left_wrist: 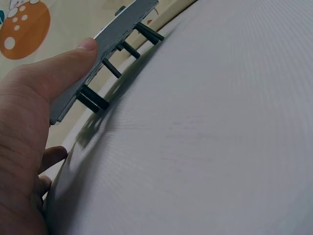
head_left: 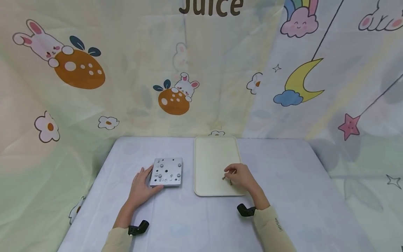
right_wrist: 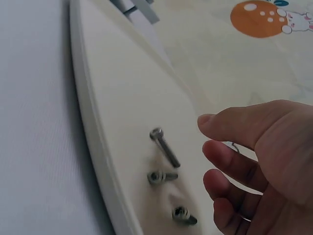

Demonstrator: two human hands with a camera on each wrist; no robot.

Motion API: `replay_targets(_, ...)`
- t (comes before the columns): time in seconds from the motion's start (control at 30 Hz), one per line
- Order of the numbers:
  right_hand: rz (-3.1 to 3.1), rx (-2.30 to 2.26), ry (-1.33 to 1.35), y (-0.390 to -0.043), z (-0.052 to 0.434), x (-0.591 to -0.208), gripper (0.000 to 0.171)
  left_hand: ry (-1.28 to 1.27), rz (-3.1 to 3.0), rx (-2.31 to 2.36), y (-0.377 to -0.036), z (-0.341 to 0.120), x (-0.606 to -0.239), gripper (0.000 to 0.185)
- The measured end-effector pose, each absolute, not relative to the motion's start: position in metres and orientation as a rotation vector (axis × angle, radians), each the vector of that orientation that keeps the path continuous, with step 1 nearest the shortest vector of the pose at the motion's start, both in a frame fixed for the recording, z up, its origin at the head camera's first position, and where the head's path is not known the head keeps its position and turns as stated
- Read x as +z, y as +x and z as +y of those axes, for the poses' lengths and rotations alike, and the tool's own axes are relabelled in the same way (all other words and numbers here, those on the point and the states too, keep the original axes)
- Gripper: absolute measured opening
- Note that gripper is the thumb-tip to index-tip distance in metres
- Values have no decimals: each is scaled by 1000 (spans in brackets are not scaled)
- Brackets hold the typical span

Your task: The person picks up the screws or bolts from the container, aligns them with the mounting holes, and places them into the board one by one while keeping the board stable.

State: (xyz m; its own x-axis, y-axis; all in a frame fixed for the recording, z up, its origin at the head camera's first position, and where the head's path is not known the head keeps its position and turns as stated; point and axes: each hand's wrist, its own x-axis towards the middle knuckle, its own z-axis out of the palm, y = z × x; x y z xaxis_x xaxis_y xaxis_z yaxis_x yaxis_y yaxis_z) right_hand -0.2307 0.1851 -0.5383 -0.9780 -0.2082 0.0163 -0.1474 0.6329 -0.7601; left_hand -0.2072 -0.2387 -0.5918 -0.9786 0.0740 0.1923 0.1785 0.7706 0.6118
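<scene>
In the head view my left hand [head_left: 140, 189] holds a square silver metal plate [head_left: 170, 171] by its edges, thumb along the near edge and fingers at the left side. Holes dot the plate's upper face, with several bolt heads in it. Threaded bolt shanks [left_wrist: 93, 98] stick out from its underside in the left wrist view, where the thumb [left_wrist: 73, 63] lies against the edge. My right hand [head_left: 240, 175] hovers over a cream tray [head_left: 217, 154], fingers loosely bent and holding nothing. Beside its fingertips are three socket-head bolts [right_wrist: 166, 147], seen in the right wrist view.
A white cloth [head_left: 189, 224] covers the table under the plate and tray. Behind the table hangs a printed curtain [head_left: 138, 98]. The tray has a raised rim [right_wrist: 93, 117] and stands to the right of the plate.
</scene>
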Motion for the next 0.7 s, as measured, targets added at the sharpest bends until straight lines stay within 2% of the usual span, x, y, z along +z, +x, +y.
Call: replay_targets(0.7, 2820, -896, -431, -240, 183, -547, 13, -215, -2789, -993, -208, -239, -591, 104)
